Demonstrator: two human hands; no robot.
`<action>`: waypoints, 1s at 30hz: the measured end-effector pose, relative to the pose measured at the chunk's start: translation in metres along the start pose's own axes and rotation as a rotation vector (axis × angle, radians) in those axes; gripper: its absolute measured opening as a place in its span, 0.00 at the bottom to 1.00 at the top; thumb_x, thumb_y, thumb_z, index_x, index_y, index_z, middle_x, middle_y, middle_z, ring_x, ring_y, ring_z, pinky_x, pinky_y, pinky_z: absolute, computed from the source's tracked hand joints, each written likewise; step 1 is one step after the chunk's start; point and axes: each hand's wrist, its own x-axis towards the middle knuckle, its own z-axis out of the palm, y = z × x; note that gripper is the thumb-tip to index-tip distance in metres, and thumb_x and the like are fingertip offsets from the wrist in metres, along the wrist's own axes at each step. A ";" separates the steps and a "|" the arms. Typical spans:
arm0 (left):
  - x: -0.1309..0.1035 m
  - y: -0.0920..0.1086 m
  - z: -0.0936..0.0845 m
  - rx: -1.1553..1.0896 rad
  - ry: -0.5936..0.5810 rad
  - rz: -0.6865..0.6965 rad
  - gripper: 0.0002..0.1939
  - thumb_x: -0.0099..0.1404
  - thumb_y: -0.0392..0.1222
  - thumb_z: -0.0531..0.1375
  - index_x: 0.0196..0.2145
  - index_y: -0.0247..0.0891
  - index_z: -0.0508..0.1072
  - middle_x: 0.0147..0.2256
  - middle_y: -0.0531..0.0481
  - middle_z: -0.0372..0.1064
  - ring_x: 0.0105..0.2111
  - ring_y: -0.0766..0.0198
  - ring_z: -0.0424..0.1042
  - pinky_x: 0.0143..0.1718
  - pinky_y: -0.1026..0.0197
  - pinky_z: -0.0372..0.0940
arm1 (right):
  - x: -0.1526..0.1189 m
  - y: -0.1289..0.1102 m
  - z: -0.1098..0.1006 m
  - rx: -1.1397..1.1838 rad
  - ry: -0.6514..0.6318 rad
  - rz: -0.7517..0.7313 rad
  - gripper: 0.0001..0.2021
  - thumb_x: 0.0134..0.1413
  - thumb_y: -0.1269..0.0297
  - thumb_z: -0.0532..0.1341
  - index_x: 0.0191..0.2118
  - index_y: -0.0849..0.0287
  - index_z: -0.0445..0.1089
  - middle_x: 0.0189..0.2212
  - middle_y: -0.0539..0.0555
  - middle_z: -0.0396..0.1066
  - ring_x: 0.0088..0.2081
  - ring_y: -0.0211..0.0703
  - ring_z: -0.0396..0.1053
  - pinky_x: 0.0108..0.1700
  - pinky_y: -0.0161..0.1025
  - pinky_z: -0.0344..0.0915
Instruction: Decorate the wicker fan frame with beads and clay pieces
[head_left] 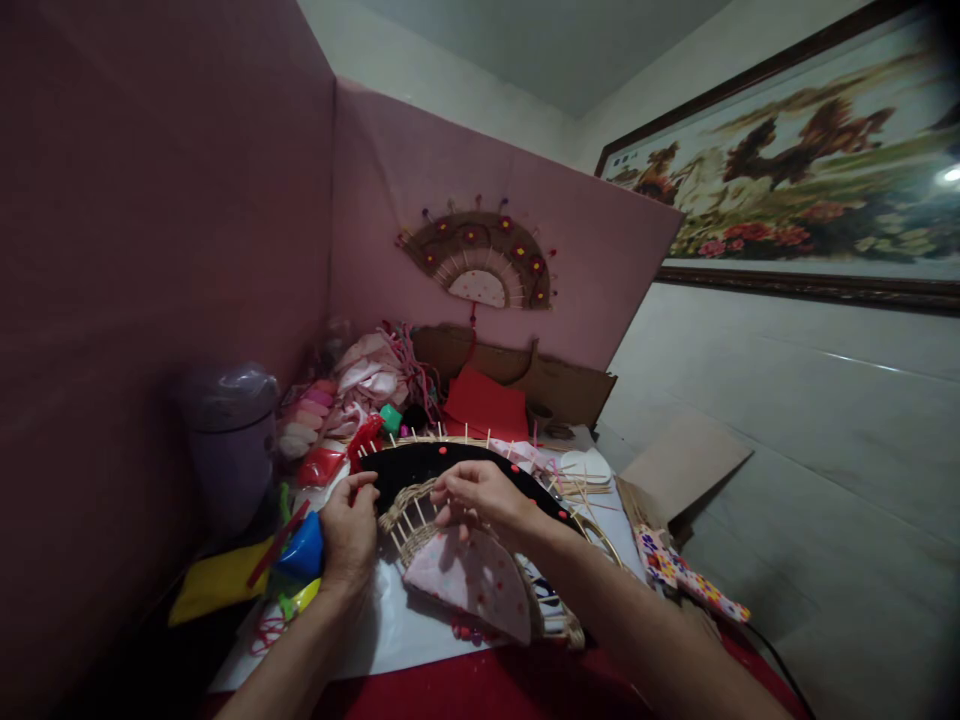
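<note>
On the bench my left hand [349, 535] steadies the light, fragile fan frame [450, 520] while my right hand [480, 495] fingers pinch a thin brittle stick; grip rim, not spokes.

Table [480, 690] w/ red cloth is covered by white sheet [405, 625]; fan frame [465, 540], yellow piece [217, 590], red paper [486, 408] are laid on it.

Your right hand [480, 497] covers the middle sticks of the fan frame [450, 500], so you can't tell what its fingertips pinch; both forearms run off the bottom edge, and the dim clutter [360, 390] behind blurs together
</note>
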 end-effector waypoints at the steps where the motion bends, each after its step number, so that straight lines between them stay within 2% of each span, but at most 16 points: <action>1: 0.000 0.000 0.000 0.002 -0.006 0.004 0.13 0.45 0.42 0.57 0.29 0.34 0.73 0.22 0.53 0.66 0.21 0.67 0.62 0.22 0.65 0.56 | -0.006 0.004 0.002 0.057 -0.013 0.008 0.11 0.49 0.60 0.62 0.32 0.64 0.66 0.30 0.54 0.69 0.24 0.38 0.72 0.16 0.28 0.61; 6: 0.000 0.001 -0.001 0.018 -0.031 0.007 0.12 0.47 0.41 0.56 0.30 0.35 0.73 0.23 0.52 0.66 0.23 0.66 0.64 0.25 0.64 0.58 | -0.019 0.009 0.015 0.305 -0.064 0.050 0.10 0.48 0.66 0.63 0.35 0.65 0.65 0.32 0.54 0.67 0.32 0.48 0.75 0.21 0.32 0.68; 9: 0.000 0.003 -0.001 0.021 -0.035 0.017 0.12 0.47 0.41 0.56 0.30 0.35 0.73 0.23 0.52 0.67 0.23 0.65 0.64 0.25 0.63 0.59 | -0.022 0.006 0.027 0.433 -0.075 0.080 0.09 0.50 0.70 0.62 0.38 0.65 0.63 0.32 0.55 0.68 0.35 0.48 0.75 0.24 0.33 0.69; 12: -0.002 0.006 0.000 0.016 -0.041 0.017 0.12 0.47 0.41 0.56 0.30 0.35 0.73 0.23 0.52 0.66 0.22 0.66 0.64 0.25 0.64 0.58 | -0.024 0.005 0.039 0.570 -0.060 0.145 0.10 0.53 0.70 0.59 0.42 0.62 0.61 0.32 0.55 0.70 0.27 0.41 0.74 0.23 0.33 0.68; 14: -0.003 0.007 0.000 0.009 -0.050 0.006 0.12 0.47 0.42 0.56 0.30 0.36 0.72 0.23 0.53 0.66 0.22 0.66 0.63 0.23 0.64 0.57 | -0.024 0.003 0.045 0.666 -0.010 0.178 0.09 0.55 0.72 0.57 0.43 0.61 0.60 0.31 0.54 0.70 0.24 0.39 0.73 0.21 0.32 0.67; 18: -0.007 0.010 0.001 0.005 -0.077 -0.001 0.12 0.47 0.42 0.57 0.31 0.36 0.72 0.23 0.53 0.65 0.22 0.67 0.61 0.22 0.65 0.56 | -0.016 0.002 0.051 0.856 0.134 0.175 0.05 0.56 0.76 0.54 0.38 0.62 0.62 0.26 0.50 0.65 0.33 0.43 0.75 0.21 0.27 0.66; 21: -0.010 0.012 0.001 0.005 -0.080 -0.004 0.12 0.48 0.43 0.57 0.30 0.36 0.72 0.23 0.53 0.65 0.22 0.66 0.62 0.24 0.64 0.57 | -0.009 0.005 0.053 0.984 0.215 0.168 0.02 0.59 0.72 0.52 0.37 0.62 0.61 0.24 0.50 0.63 0.34 0.44 0.74 0.16 0.24 0.60; 24: -0.011 0.016 0.000 0.035 -0.089 0.011 0.11 0.50 0.43 0.56 0.31 0.36 0.71 0.23 0.52 0.65 0.24 0.65 0.63 0.25 0.63 0.58 | -0.007 0.009 0.054 1.055 0.252 0.144 0.05 0.61 0.67 0.52 0.37 0.61 0.61 0.28 0.53 0.65 0.34 0.42 0.74 0.15 0.23 0.57; 28: -0.012 0.029 -0.002 0.171 -0.009 0.217 0.09 0.54 0.41 0.54 0.34 0.37 0.69 0.29 0.50 0.67 0.31 0.61 0.67 0.32 0.61 0.60 | -0.014 0.014 0.059 1.046 0.202 0.126 0.10 0.61 0.58 0.51 0.39 0.60 0.61 0.38 0.57 0.65 0.36 0.42 0.73 0.15 0.24 0.55; 30: -0.013 0.036 -0.002 0.214 -0.016 0.312 0.11 0.58 0.40 0.53 0.39 0.38 0.67 0.32 0.49 0.68 0.34 0.60 0.68 0.36 0.60 0.61 | -0.017 0.017 0.062 1.019 0.185 0.122 0.11 0.61 0.56 0.50 0.41 0.58 0.60 0.41 0.56 0.64 0.36 0.42 0.73 0.14 0.24 0.52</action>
